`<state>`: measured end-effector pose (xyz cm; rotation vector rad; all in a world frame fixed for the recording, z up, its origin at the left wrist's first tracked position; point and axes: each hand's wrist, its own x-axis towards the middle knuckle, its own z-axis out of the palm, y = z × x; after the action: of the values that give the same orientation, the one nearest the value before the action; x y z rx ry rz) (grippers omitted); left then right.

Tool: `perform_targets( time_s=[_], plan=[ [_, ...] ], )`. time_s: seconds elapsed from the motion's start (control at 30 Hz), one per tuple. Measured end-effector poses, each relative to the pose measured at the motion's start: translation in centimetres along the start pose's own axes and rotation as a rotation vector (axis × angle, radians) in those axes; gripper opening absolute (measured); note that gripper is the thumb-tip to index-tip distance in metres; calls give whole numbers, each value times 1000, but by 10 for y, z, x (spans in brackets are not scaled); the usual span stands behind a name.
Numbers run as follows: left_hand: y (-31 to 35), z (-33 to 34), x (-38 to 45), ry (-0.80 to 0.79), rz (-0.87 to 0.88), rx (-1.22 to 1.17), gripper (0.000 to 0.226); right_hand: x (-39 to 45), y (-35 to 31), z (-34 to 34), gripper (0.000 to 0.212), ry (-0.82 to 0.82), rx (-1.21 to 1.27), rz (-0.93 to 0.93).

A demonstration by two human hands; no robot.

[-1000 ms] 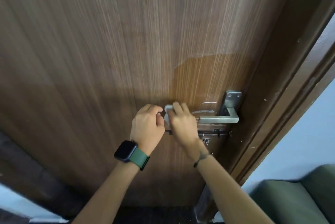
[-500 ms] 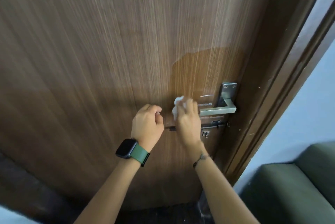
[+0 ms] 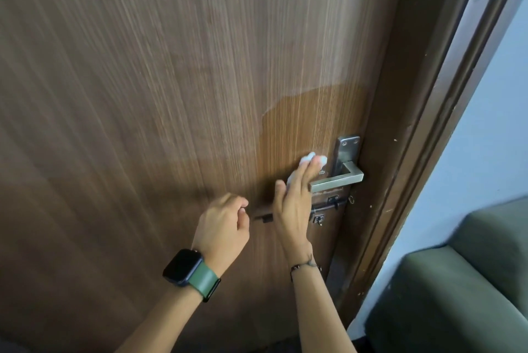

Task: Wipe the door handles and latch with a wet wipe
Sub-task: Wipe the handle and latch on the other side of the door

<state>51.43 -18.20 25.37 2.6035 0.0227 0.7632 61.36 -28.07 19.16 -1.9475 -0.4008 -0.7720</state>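
A silver lever door handle [image 3: 338, 180] on its metal backplate [image 3: 346, 152] sits on the right side of a brown wooden door [image 3: 171, 95]. Below it runs a dark sliding bolt latch [image 3: 328, 205]. My right hand [image 3: 294, 204] lies flat against the door just left of the handle, fingers stretched, pressing a white wet wipe [image 3: 310, 159] under its fingertips. My left hand [image 3: 224, 227], with a green-strapped watch on the wrist, is curled at the left end of the latch bar [image 3: 264, 217]; whether it touches the bar is unclear.
The dark door frame [image 3: 423, 129] runs down the right of the door, with a pale blue wall [image 3: 497, 112] beyond it. A grey-green cushioned seat [image 3: 457, 295] stands at the lower right, close to the frame.
My right hand has moved up and right from the latch's left end toward the handle, opening flat with the wipe under the fingertips. The left hand has stayed by the latch bar.
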Motion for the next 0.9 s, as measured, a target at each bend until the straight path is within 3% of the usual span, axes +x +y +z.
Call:
perform_targets(
  time_s=[0.13, 0.37, 0.6, 0.8, 0.9],
  plan=[
    [-3, 4, 2, -18, -4, 8, 16, 23, -3, 6, 68, 64, -13, 17],
    [9, 19, 18, -42, 2, 4, 15, -57, 29, 33, 63, -112, -200, -32],
    [18, 30, 25, -35, 6, 7, 16, 33, 40, 2, 68, 144, -244, -127],
    [23, 38, 29, -29, -11, 18, 16, -45, 53, 8, 65, -116, -323, -100],
    [25, 37, 30, -15, -24, 22, 16, -22, 64, -2, 67, -71, -397, -120]
  ],
)
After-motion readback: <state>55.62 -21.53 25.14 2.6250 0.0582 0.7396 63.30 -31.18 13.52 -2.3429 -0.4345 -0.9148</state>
